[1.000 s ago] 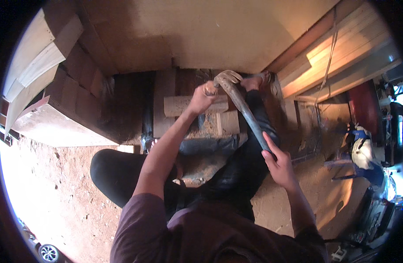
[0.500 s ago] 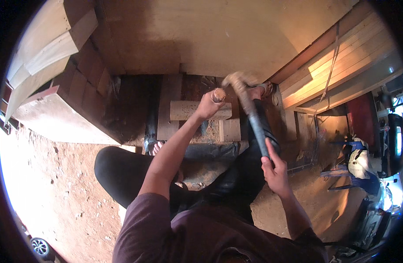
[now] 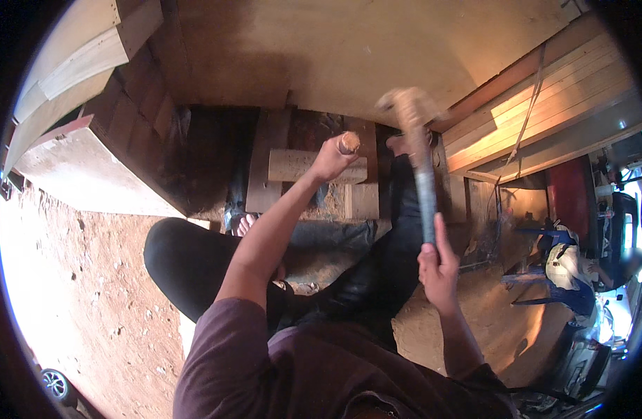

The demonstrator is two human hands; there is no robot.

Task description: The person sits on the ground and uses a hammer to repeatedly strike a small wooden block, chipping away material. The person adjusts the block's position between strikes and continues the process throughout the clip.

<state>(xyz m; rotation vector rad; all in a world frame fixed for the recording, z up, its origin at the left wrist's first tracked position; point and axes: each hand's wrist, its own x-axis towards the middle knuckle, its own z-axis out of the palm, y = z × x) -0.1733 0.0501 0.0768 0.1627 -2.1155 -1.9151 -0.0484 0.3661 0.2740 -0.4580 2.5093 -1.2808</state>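
My left hand (image 3: 328,163) is closed round an upright wooden-handled chisel (image 3: 349,142); its battered round end shows above the fist, and its blade is hidden. It stands over a pale wooden beam (image 3: 287,166) lying crosswise in front of me. My right hand (image 3: 438,271) grips the lower handle of a hammer (image 3: 425,183), thumb laid along it. The hammer's head is raised to the right of the chisel, apart from it and smeared by motion. Below the beam's right end sits a lighter wood block (image 3: 363,201).
A large wooden panel (image 3: 349,63) spans the far side. Stacked boards (image 3: 544,105) stand at right, sheets of wood (image 3: 90,171) at left. My bare foot (image 3: 245,223) rests near the beam. Another person (image 3: 566,269) is at the far right on the dirt floor (image 3: 104,293).
The hammer has swung up and to the right, away from the chisel. My left hand keeps its hold on the chisel in about the same place. The view has shifted slightly.
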